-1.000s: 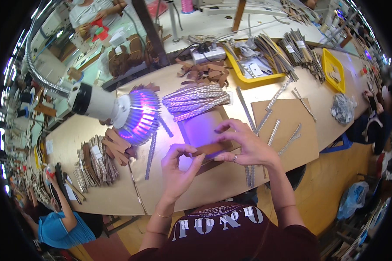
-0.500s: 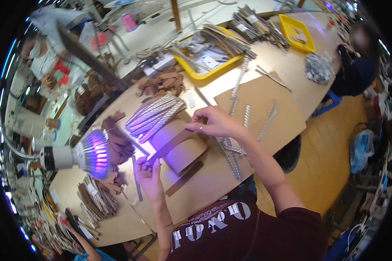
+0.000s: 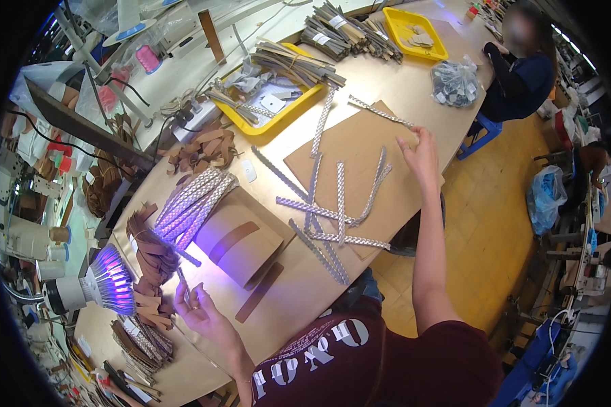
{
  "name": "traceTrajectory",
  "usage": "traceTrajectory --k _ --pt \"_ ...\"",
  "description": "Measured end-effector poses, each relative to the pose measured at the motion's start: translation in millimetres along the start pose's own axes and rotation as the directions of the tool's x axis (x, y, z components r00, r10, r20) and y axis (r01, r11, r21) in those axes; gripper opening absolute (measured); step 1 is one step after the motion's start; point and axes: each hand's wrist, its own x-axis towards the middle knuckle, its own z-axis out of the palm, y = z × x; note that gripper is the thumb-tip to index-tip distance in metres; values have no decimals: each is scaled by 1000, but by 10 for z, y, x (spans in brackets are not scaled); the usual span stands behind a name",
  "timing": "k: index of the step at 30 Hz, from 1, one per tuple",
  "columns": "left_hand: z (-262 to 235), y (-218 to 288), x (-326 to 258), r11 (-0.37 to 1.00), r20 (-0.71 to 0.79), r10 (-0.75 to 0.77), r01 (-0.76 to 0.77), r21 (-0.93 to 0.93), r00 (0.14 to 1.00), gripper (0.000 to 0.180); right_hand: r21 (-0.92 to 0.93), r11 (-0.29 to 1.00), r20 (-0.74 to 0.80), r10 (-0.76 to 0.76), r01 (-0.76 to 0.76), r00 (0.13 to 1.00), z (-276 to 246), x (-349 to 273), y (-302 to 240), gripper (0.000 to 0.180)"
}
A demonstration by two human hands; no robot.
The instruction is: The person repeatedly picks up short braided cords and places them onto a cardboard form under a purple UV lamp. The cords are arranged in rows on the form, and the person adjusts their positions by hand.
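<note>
My right hand (image 3: pixel 422 154) is stretched out over the far right part of the table. Its fingertips are at the near end of a thin braided strip (image 3: pixel 379 110), thumb and forefinger apart. My left hand (image 3: pixel 207 319) hovers low over the near left of the table, fingers loosely curled and apart, nothing plainly in them. A grey strip shows just behind its fingertips. Between the hands, a brown strip (image 3: pixel 233 242) lies across a curved tan sheet (image 3: pixel 244 261). A second brown strip (image 3: pixel 260 293) rests on the table beside it.
Several loose braided strips (image 3: pixel 341 203) lie across a brown board (image 3: pixel 360 146). Left stand a braided bundle (image 3: pixel 197 203), brown scraps (image 3: pixel 149 251) and a lit lamp (image 3: pixel 108 281). Yellow trays (image 3: pixel 268 129) and a plastic bag (image 3: pixel 455 83) are farther off. A person (image 3: pixel 533 68) sits at far right.
Both hands have let go of the brown strip, which now lies on the curved tan sheet. My right hand has reached far right to the thin braided strip; my left has drawn back left.
</note>
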Motion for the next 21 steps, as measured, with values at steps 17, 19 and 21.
traceTrajectory --k 17,19,21 --pt "253 319 -380 889 164 411 -434 146 897 21 626 732 461 -70 -269 884 177 437 267 23" --pt "301 307 -390 866 225 446 -481 136 866 18 574 769 435 3 -280 900 137 443 273 24" --pt "335 293 -415 837 306 478 -533 127 823 14 449 891 200 -36 -60 979 112 428 265 27"
